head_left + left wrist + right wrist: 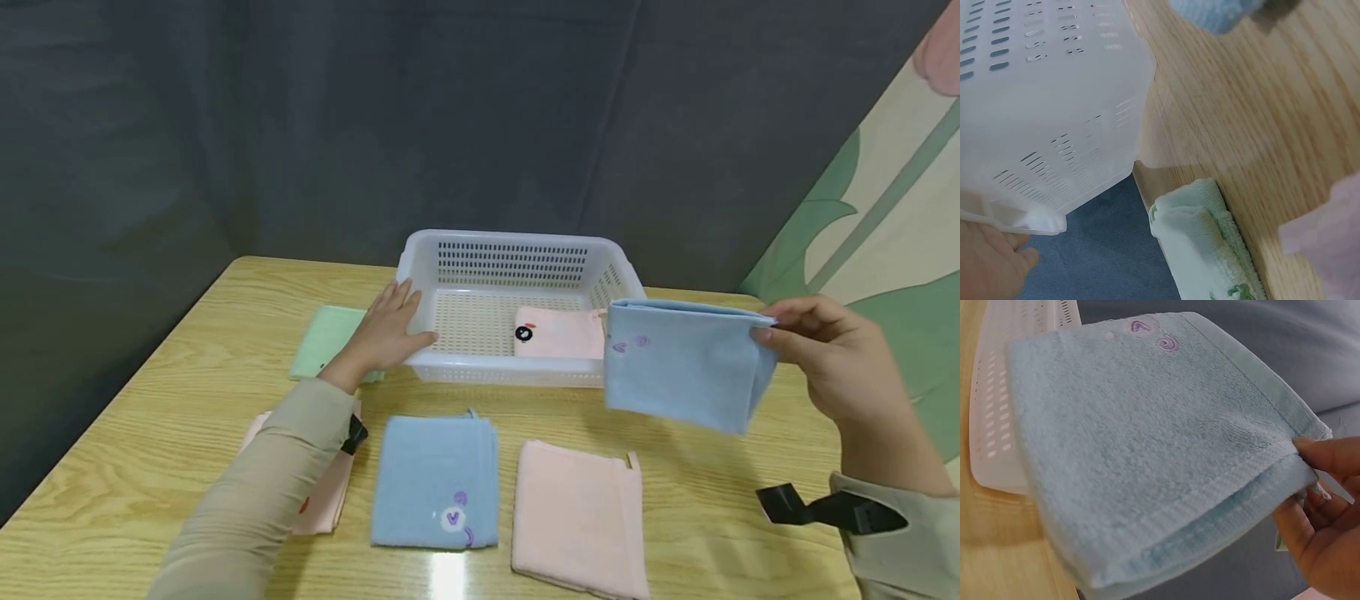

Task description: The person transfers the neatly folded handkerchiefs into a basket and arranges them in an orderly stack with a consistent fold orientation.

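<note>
My right hand (836, 350) pinches one edge of a folded light-blue towel (682, 362) between thumb and fingers, holding it up over the table beside the basket's right front corner. Purple embroidery shows on this towel (1147, 425) in the right wrist view. At the left end of the white plastic basket (495, 371), my left hand (386, 329) rests on the rim with its fingers extended. Inside the basket lies a folded pink towel (566, 333) with a black round emblem, toward the right.
In front of the basket lie a folded blue towel (427, 475) and a pink towel (577, 517). Another pink towel (326, 500) is partly under the left forearm. A green towel (326, 337) lies left of the basket. A dark curtain (420, 125) hangs behind the wooden table (187, 375).
</note>
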A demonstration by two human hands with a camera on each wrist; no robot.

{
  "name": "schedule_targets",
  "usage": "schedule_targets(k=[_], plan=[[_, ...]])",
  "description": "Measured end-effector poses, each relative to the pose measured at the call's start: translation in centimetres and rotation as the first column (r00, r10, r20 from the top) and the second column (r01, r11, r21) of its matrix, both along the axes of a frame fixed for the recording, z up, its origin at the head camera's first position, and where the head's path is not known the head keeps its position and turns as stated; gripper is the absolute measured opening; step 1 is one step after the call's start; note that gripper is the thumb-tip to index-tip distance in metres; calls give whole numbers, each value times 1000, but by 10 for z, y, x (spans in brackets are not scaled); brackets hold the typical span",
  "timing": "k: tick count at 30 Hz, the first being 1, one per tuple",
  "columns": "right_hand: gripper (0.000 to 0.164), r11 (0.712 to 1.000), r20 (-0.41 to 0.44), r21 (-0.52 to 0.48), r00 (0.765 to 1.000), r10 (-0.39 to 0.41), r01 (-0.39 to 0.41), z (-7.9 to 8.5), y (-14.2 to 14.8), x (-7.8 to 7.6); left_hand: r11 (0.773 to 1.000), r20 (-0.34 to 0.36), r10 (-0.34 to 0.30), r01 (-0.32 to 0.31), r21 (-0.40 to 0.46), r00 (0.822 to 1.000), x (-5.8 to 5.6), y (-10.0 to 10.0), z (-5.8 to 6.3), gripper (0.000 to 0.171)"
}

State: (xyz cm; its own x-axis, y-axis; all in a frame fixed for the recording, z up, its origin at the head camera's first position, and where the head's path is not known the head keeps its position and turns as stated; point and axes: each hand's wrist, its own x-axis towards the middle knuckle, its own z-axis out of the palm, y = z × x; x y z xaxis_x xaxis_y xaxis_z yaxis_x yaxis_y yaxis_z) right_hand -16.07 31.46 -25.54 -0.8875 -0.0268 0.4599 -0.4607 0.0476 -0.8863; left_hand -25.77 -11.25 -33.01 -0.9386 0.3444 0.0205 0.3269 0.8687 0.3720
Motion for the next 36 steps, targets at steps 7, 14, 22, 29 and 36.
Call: schedule_targets(k=[7,14,22,29,36], plan=[[18,997,5,-75,1000,8,-7,5,-8,-8,1000,17,1,-1,8,1000,0,0,0,73],[21,977,-43,-187,995,94,-100,11,-20,-19,1000,15,7,-7,4,1000,-1,-1,-1,73],[19,969,-20,-217,993,113,-115,11,-30,-30,1000,6,12,-12,-9,1000,-1,-4,-5,73],[17,964,-10,-251,996,85,-85,13,-37,-37,1000,-1,13,-13,-8,1000,-2,-5,-5,74],[16,955,-10,-288,997,80,-79,12,-45,-45,1000,5,18,-18,0,1000,-1,-4,-7,73]])
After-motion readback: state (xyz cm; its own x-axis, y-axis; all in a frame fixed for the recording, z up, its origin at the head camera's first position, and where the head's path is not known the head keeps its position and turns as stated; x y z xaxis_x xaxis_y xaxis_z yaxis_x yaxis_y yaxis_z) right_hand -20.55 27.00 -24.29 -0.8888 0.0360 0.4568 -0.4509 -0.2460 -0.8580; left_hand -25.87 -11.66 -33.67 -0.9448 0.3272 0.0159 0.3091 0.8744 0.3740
